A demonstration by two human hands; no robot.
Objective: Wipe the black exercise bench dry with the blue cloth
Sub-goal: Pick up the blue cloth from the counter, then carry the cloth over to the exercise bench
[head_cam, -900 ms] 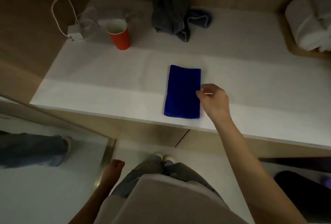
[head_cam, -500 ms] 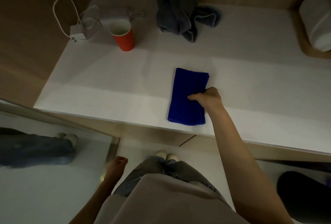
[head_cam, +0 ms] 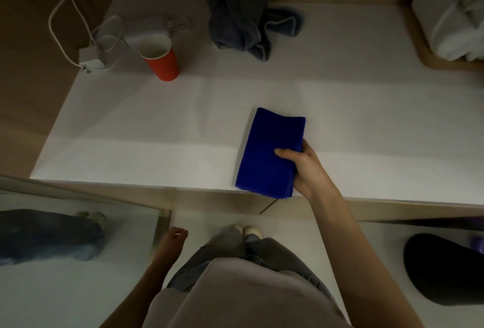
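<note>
The folded blue cloth point(head_cam: 267, 149) is at the front edge of the white counter point(head_cam: 157, 128), its near end just past the edge and lifted slightly. My right hand point(head_cam: 306, 168) grips its right side, thumb on top, fingers underneath. My left hand point(head_cam: 171, 240) hangs low by my hip with fingers loosely curled, holding nothing. A black rounded shape point(head_cam: 442, 267) at the lower right is dark and only partly in view; I cannot tell whether it is the bench.
A red paper cup point(head_cam: 161, 59) stands at the back left beside a white charger and cable point(head_cam: 91, 47). A crumpled grey towel point(head_cam: 243, 21) lies at the back. Rolled white towels point(head_cam: 450, 13) sit in a tray at the far right. A mirror panel point(head_cam: 65, 249) is at the lower left.
My right hand went from touching the cloth's right edge to closing on it, and has drawn it toward the counter's front edge. The left hand stayed by my side.
</note>
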